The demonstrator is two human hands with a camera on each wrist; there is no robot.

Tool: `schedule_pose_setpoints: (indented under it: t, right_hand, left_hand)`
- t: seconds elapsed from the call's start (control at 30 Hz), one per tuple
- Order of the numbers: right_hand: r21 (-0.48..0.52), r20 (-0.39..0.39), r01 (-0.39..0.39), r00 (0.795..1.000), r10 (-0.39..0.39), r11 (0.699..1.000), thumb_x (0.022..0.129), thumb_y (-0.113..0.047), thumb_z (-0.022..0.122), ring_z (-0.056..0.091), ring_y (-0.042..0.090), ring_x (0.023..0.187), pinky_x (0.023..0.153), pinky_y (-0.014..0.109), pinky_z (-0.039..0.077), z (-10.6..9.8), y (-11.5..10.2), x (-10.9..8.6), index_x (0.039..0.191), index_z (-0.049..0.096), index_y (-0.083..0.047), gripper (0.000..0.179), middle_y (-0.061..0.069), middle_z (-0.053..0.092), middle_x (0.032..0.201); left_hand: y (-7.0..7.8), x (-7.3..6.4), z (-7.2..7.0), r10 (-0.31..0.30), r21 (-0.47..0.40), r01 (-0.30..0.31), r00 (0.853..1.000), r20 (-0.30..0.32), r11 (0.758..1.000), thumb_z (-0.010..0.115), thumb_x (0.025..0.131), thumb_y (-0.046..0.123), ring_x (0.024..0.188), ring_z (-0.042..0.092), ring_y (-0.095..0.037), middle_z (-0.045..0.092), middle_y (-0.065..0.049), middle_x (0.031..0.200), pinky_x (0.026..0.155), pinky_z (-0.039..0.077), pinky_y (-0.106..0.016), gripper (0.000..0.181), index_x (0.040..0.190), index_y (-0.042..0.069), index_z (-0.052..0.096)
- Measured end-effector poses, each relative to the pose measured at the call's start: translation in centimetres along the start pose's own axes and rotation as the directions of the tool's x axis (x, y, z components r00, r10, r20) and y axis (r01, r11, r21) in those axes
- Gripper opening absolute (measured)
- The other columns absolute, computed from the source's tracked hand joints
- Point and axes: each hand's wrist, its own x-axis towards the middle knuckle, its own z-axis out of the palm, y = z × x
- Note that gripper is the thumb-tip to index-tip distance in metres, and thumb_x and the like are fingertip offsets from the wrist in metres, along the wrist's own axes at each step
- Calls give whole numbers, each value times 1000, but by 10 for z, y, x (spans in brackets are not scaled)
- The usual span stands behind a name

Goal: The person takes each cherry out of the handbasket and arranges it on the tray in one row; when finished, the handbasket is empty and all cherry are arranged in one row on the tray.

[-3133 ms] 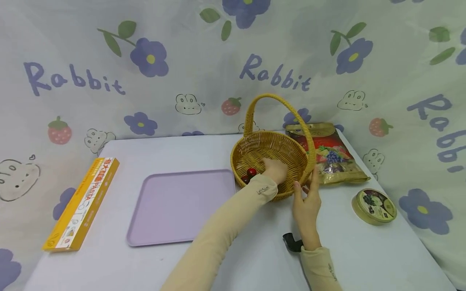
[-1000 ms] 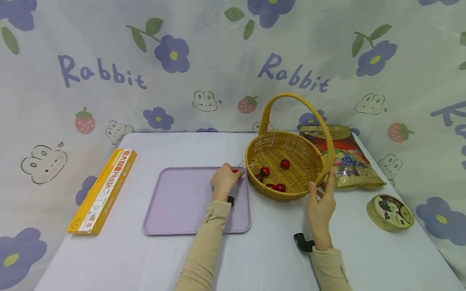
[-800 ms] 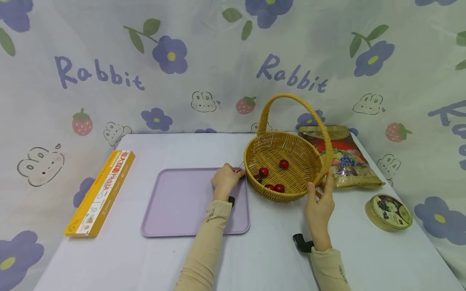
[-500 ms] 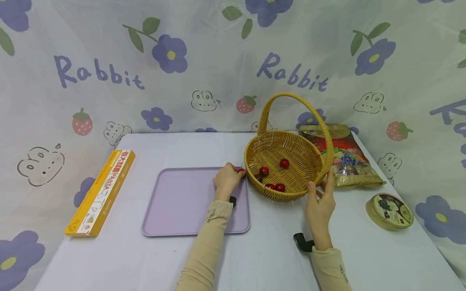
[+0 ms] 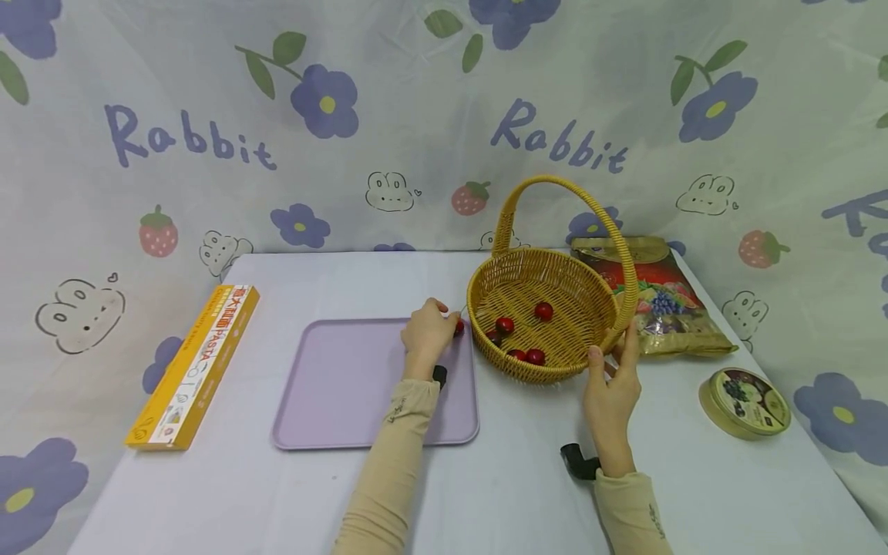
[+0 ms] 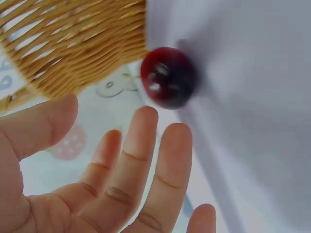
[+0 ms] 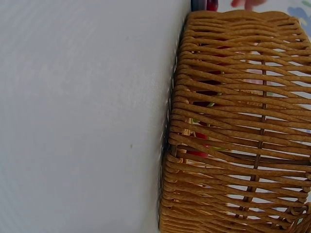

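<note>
My left hand hovers over the right back corner of the lilac tray. Its fingers are spread, with a dark red cherry just beyond the fingertips and apart from them in the left wrist view. That cherry rests on the tray, close beside the yellow wicker basket. Inside the basket lie several more cherries. My right hand holds the basket at its front right, thumb and fingers on either side of the handle's base. The right wrist view shows only the woven wall, not the hand.
Behind the basket lies a gold and red packet with fruit printed on it. A round tin stands at the right. The long yellow pasta box lies along the table's left side. A patterned cloth hangs behind.
My left hand has come out of the basket to the tray with a cherry, then let it go and opened its fingers. My right hand has stayed on the basket.
</note>
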Motion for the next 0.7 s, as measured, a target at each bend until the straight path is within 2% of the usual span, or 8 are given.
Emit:
schedule_pose_setpoints:
  t: [0.07, 0.13, 0.2, 0.3, 0.4, 0.53, 0.6, 0.7]
  right_hand:
    - [0, -4, 5, 1000, -5, 1000, 100, -18, 54, 47, -8, 109, 87, 6, 38, 0, 0, 0, 155, 21, -19, 64, 21, 58, 131]
    - [1, -6, 10, 1000, -10, 1000, 100, -17, 54, 45, -11, 109, 87, 7, 38, 0, 1, 0, 155, 21, -19, 65, 21, 58, 131]
    - [-2, -8, 12, 1000, -12, 1000, 100, -17, 54, 46, -8, 110, 86, 7, 39, 0, 1, 0, 155, 21, -20, 65, 21, 58, 131]
    - [-8, -8, 11, 1000, -11, 1000, 100, -18, 54, 51, 6, 112, 86, 7, 39, 1, 2, -1, 155, 21, -20, 65, 21, 58, 131]
    - [-8, -10, 15, 1000, -15, 1000, 100, -17, 54, 54, 18, 112, 86, 6, 38, 1, 2, -1, 155, 21, -19, 65, 22, 58, 131]
    - [-6, -9, 15, 1000, -15, 1000, 100, -17, 54, 53, 18, 112, 86, 6, 38, 1, 2, -1, 155, 21, -19, 65, 22, 58, 132]
    - [-6, -9, 8, 1000, -8, 1000, 100, -17, 54, 53, 14, 112, 86, 7, 38, 1, 2, -1, 155, 21, -20, 65, 22, 58, 132]
    - [-1, -4, 5, 1000, -5, 1000, 100, -18, 54, 54, 18, 113, 87, 7, 39, 1, 2, 0, 156, 20, -20, 65, 22, 57, 133]
  left_hand:
    - [3, 0, -5, 10, 3, -10, 1000, -19, 1000, 61, 93, 42, 95, 68, -33, 72, -13, 107, 83, 49, -49, 35, 114, 14, 64]
    - [6, -1, -10, 16, 4, -16, 999, -30, 1000, 60, 93, 42, 93, 68, -34, 72, -13, 105, 81, 50, -49, 35, 115, 15, 63]
    - [9, -2, -14, 18, 1, -17, 999, -35, 1000, 60, 93, 42, 90, 68, -34, 72, -12, 102, 79, 50, -48, 35, 116, 16, 63]
    - [13, -5, -19, 20, -11, -20, 999, -38, 1000, 59, 93, 42, 87, 68, -32, 73, -8, 98, 76, 50, -46, 34, 116, 18, 63]
    - [18, -7, -24, 36, -61, -39, 998, -42, 997, 60, 93, 41, 81, 68, -28, 74, -4, 97, 69, 50, -42, 32, 116, 18, 64]
    - [25, -10, -31, 79, -149, -85, 996, -50, 985, 59, 94, 38, 74, 68, -22, 74, -2, 100, 62, 49, -37, 30, 117, 19, 64]
    - [29, -11, -34, 99, -176, -107, 994, -51, 979, 59, 95, 38, 73, 68, -21, 73, -1, 101, 59, 48, -35, 29, 117, 19, 63]
    - [37, -11, -39, 129, -216, -133, 991, -33, 967, 58, 95, 38, 74, 67, -20, 72, -2, 103, 55, 46, -31, 30, 118, 19, 63]
